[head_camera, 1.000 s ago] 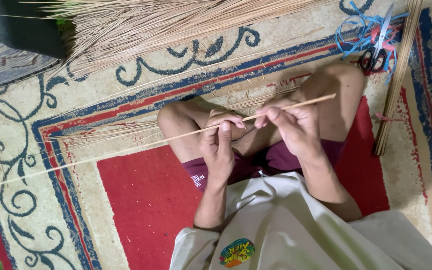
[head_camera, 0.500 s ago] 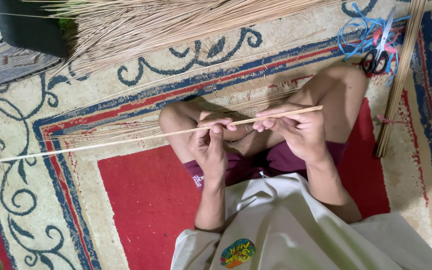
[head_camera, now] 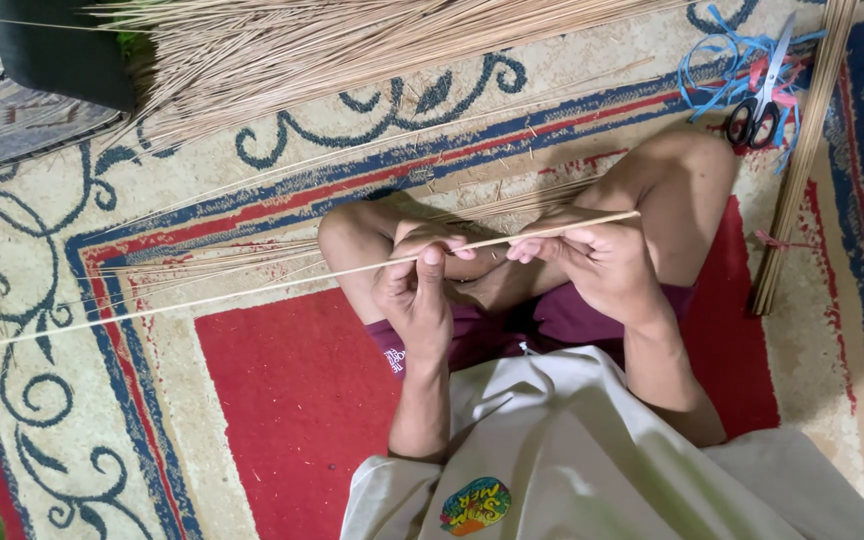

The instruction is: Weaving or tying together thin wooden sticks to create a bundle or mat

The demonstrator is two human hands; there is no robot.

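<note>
Over my crossed legs, I saw the left hand and the right hand both pinched shut on 1 long thin stick, which ran level across the patterned rug toward the left. Farther off lay a pile of sticks, with scissors on blue ribbon.

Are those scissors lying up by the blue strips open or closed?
Closed. The scissors lie flat on the rug, blades together as one narrow point, black handle loops side by side, resting on the blue strips.
</note>
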